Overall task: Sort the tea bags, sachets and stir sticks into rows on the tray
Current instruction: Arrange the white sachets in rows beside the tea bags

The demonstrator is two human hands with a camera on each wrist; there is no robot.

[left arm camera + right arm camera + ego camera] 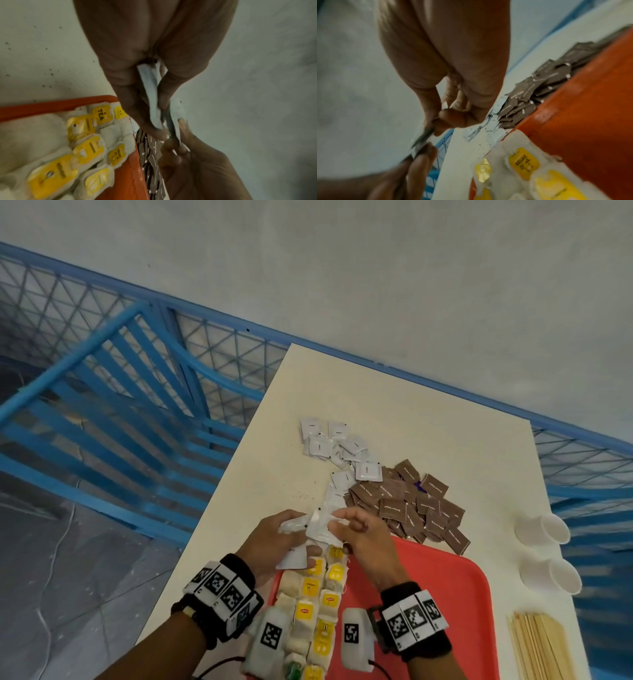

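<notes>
Both hands meet above the far left corner of the red tray point(455, 594), and they cover much of what they hold. The left hand point(274, 539) has its fingers curled round a small bunch of white sachets point(317, 523); the left wrist view shows thumb and fingers pressing several of them edge-on, but blur hides how many. The right hand point(363, 534) pinches the same bunch from the 3 o'clock side with thumb and forefinger, its other fingers loosely bent. In the right wrist view the pinched sachet is a thin grey smear.

The tray's near edge is cut off at the bottom of the head view, and the wrist units cover part of the tea bags point(317, 601). These lie in two packed rows along the tray's left side, pale paper with yellow tags. The rest of the tray, toward 3 o'clock, is bare red.

On the cream table point(428, 412), loose white sachets point(337, 448) trail toward 12 o'clock from the hands, and a heap of brown sugar sachets point(411, 501) lies at 1 o'clock, touching the tray's far rim. Two white paper cups point(548, 553) lie on their sides near the right table edge. Wooden stir sticks point(537, 645) lie bundled at 4 o'clock, cut off below. A blue mesh railing point(219, 354) runs close behind the table.
</notes>
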